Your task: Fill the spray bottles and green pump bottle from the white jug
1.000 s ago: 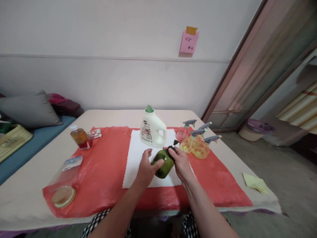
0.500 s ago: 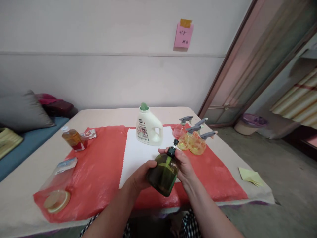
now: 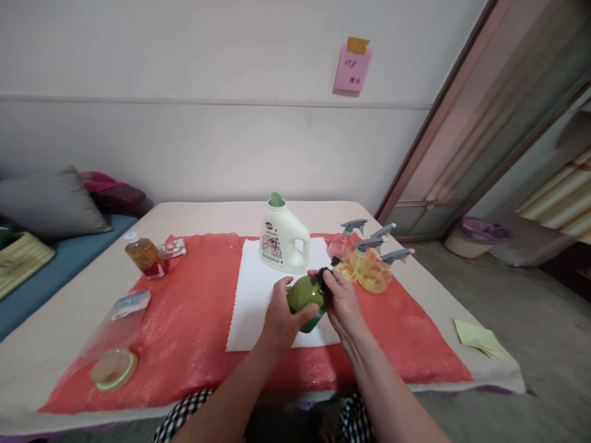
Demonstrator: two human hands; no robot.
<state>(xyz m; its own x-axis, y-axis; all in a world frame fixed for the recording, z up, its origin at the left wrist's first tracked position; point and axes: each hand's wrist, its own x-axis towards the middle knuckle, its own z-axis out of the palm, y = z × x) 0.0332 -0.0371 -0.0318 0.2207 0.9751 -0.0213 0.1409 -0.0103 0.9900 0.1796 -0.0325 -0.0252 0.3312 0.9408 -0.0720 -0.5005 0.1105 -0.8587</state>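
Between my hands is a green pump bottle [image 3: 302, 293] with a black pump top, tilted above the white sheet. My left hand [image 3: 285, 312] wraps round the bottle's body, thumb across its front. At the black collar, my right hand [image 3: 342, 303] closes its fingers round the pump top [image 3: 324, 272]. Just behind stands a cream detergent jug [image 3: 284, 241] with a green cap, upright on the white sheet [image 3: 249, 307]. Several spray bottles [image 3: 373, 278] with grey trigger heads are grouped to the right of my right hand.
Red plastic sheeting [image 3: 198, 320] covers much of the table. On the left are an amber bottle [image 3: 146, 258], a small packet [image 3: 173, 248], a clear bag [image 3: 124, 317] and a round lid [image 3: 114, 369]. Yellow sticky notes [image 3: 479, 337] lie at the right edge.
The pump bottle has been raised and tipped further over, its pump now pointing right. My left hand has shifted up round its body; my right hand now covers the collar.
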